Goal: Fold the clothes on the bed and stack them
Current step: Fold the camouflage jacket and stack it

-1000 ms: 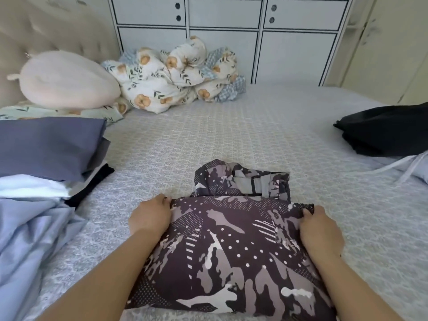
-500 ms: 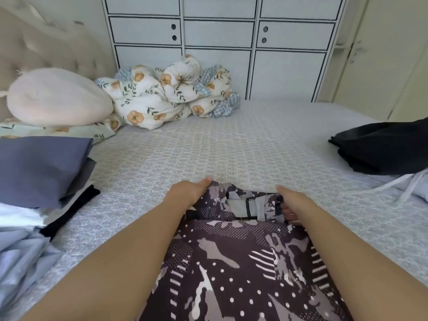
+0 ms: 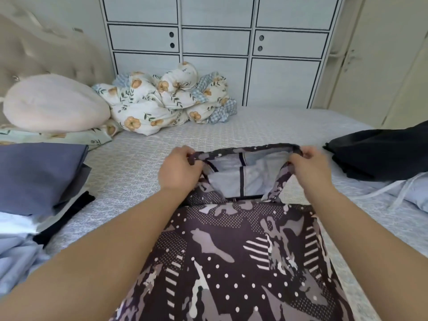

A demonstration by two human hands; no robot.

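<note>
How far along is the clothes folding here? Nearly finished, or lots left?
Partway. A folded blue-grey piece tops a stack at the left, so some looks done. In hand: the left hand and right hand each pinch the far edge of the patterned garment, lifted off the bed. Left: a rumpled light blue heap and a dark garment on the right.

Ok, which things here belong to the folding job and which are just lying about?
Job: patterned garment, pinched by left hand and right hand; blue folded stack; black clothes.
Lying about: pink pillow, floral quilt, cabinet.
</note>
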